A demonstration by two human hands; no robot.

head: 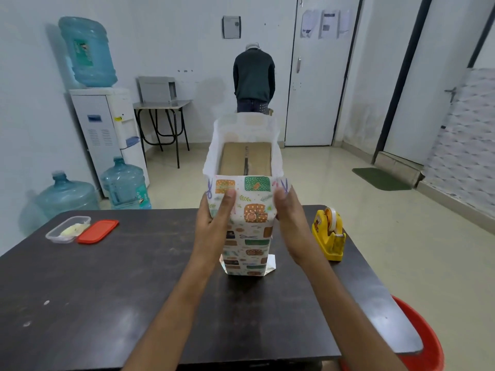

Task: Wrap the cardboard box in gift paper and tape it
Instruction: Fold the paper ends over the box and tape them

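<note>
A cardboard box (245,158) stands on end on the dark table (107,277), sleeved in patterned gift paper (247,231). Its brown top face shows inside the open paper collar, whose white inner side rises above it. My left hand (214,223) grips the paper's left side, thumb pressed on the near face. My right hand (290,223) holds the right side, thumb at the upper right corner. The paper at the bottom end is folded under, with a silvery flap showing. A yellow tape dispenser (329,234) with a white roll stands just right of my right hand.
A clear plastic container (67,228) and its red lid (97,231) lie at the table's far left. A red stool (423,341) is at the near right corner. Beyond the table stand a water dispenser (107,129), spare bottles, a small desk and a person (254,79) bending away.
</note>
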